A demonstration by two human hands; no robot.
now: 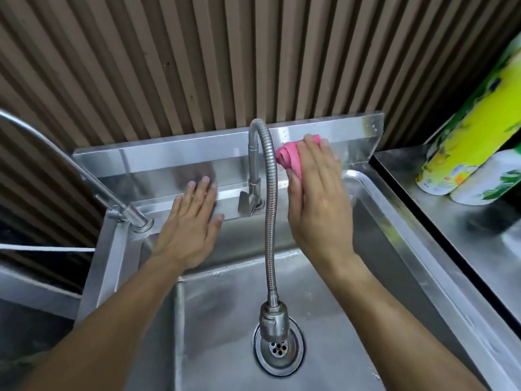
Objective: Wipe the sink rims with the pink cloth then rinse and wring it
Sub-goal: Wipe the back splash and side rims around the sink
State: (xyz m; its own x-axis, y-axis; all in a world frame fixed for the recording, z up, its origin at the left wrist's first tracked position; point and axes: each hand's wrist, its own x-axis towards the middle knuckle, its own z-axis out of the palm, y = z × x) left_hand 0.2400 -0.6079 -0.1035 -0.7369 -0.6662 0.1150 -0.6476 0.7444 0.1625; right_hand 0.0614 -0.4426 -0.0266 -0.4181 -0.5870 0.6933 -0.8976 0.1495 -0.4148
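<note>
Head: faucet hose (271,221) between hands (bottles (462,153) perhaps).

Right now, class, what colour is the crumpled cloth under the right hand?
Pink: the crumpled cloth shows best in the head view.

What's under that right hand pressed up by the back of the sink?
A bunched pink cloth pokes out from under the right hand, against the sink's back wall. The rest is covered by the palm.
</note>
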